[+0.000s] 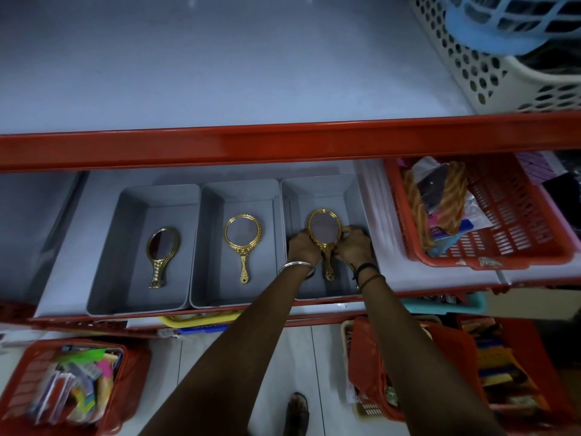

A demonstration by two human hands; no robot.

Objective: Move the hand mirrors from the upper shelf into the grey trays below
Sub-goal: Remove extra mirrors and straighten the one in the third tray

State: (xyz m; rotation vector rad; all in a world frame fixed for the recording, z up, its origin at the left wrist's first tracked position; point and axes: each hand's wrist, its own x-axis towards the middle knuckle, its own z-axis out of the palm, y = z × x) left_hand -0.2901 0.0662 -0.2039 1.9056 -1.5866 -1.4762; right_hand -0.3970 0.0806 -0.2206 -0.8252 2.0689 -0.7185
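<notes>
Three grey trays stand side by side on the lower shelf. The left tray point(125, 215) holds a gold hand mirror point(162, 251) lying flat. A second gold mirror point(242, 239) lies in the middle tray point(210, 215). Inside the right tray point(352, 199) both my hands grip a third gold oval mirror point(324, 229). My left hand point(302, 247) holds its left rim and my right hand point(353, 243) holds its right rim near the handle. The upper shelf point(220, 73) shows no mirrors.
A red shelf edge point(283, 143) runs across above the trays. A red basket point(503, 221) of goods sits right of the trays. White and blue perforated baskets point(490, 58) stand on the upper shelf's right. More red baskets point(72, 388) sit below.
</notes>
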